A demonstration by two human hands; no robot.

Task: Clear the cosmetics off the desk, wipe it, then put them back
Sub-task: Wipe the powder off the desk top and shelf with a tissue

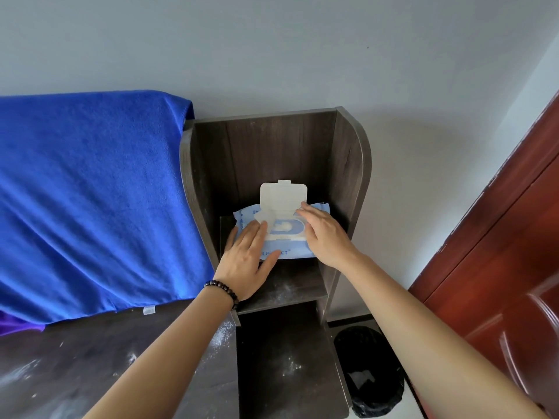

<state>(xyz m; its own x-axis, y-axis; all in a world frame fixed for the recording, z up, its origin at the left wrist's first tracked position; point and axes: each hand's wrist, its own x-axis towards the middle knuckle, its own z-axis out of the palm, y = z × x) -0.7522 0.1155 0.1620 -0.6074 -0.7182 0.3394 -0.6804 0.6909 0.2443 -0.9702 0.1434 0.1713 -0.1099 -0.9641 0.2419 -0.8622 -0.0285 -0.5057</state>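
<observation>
A light blue pack of wet wipes (290,252) lies on the upper shelf of a dark wooden shelf unit (351,164). Its white plastic lid (283,193) stands flipped up, and a wipe shows in the opening (284,227). My left hand (246,261) lies flat on the pack's left part, fingers spread, pressing it down. My right hand (325,234) rests on the pack's right side with its fingertips at the edge of the opening. The dark desk top (90,364) at lower left carries white powder smears. No cosmetics are in view.
A blue towel (90,192) drapes over something at the left, beside the shelf unit. A lower shelf (284,370) is dusted with white powder. A black-lined waste bin (369,370) stands on the floor at right, next to a red-brown door (508,267).
</observation>
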